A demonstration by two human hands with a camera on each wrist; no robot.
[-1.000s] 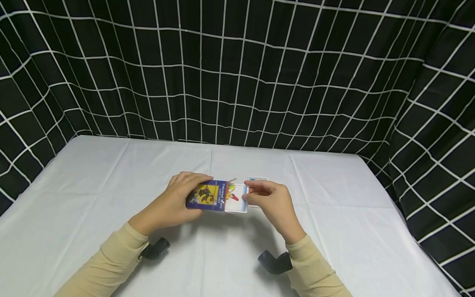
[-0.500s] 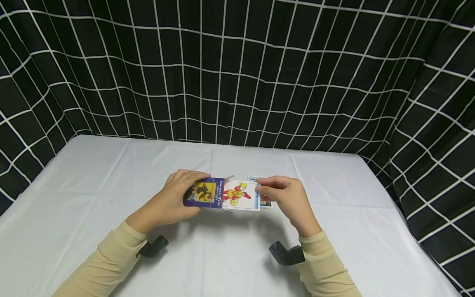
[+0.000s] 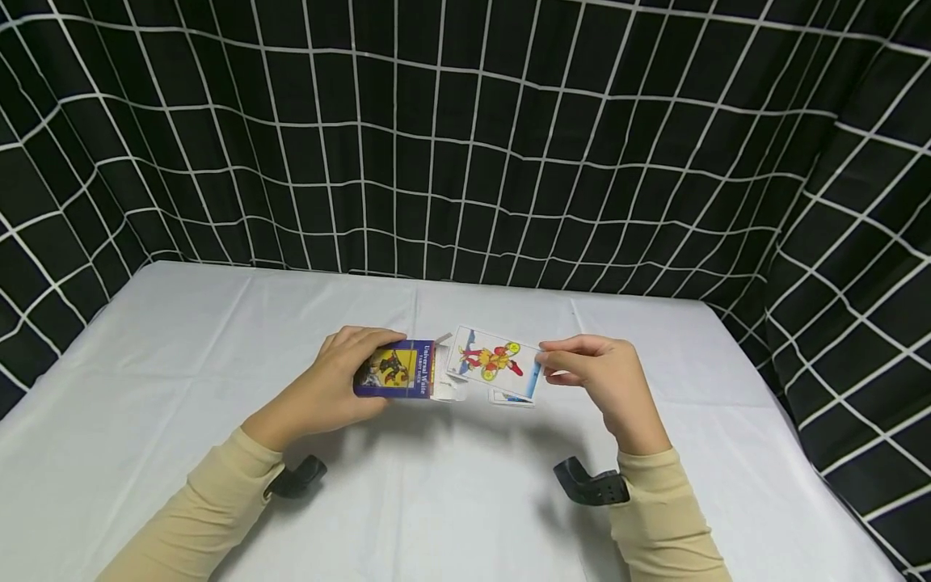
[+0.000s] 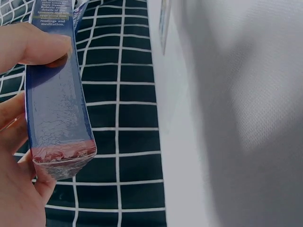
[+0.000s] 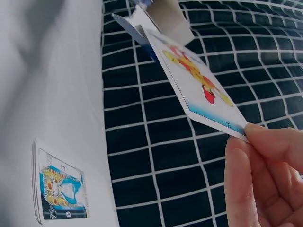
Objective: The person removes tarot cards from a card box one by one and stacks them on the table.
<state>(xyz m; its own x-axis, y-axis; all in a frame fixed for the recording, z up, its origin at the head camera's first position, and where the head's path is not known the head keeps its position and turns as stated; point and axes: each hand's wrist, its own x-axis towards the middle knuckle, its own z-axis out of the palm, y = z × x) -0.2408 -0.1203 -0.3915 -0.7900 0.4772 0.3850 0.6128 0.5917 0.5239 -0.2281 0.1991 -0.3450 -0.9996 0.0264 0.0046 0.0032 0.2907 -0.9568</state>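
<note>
My left hand (image 3: 337, 380) grips a blue tarot box (image 3: 396, 369) from its left end, held above the table. The box's right end is open, with white flaps (image 3: 448, 386) sticking out. Between thumb and fingertips my right hand (image 3: 607, 376) pinches one corner of a tarot card (image 3: 490, 361), which shows a figure in red and yellow. That card is tilted, just past the box's open end. Beneath it a small stack of cards (image 3: 511, 398) lies on the table, mostly hidden in the head view. The right wrist view shows the stack's top card (image 5: 63, 189) face up.
A white cloth (image 3: 465, 501) covers the table. Black curtains with a white grid (image 3: 465, 145) surround its back and sides. A black wrist mount (image 3: 591, 482) sits on the right sleeve, another black mount (image 3: 296, 477) on the left.
My right hand has moved right, drawing the card fully out of the box. The card has turned and tilted. My left hand has shifted slightly up and left with the box.
</note>
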